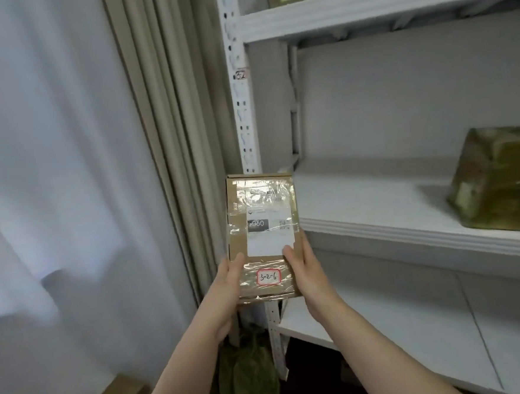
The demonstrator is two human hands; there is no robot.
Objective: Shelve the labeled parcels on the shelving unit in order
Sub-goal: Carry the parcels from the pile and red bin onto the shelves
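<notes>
You hold the parcel (262, 227) upright before you, in the air, just in front of the left post (246, 130) of the shelving unit (362, 11). Its handwritten label (268, 276) reads 3-2-6. Your left hand (227, 279) and right hand (304, 273) grip its lower edges, each with the thumb on the front; the other fingers are hidden behind.

I judge this is the reading step, and the parcel is not yet shelved. Next, match the code to a level. The tag (240, 74) on the post is too blurred to read surely. Then place the parcel on the middle shelf (360, 196), apart from the wrapped box (497, 177), if that level fits.
</notes>
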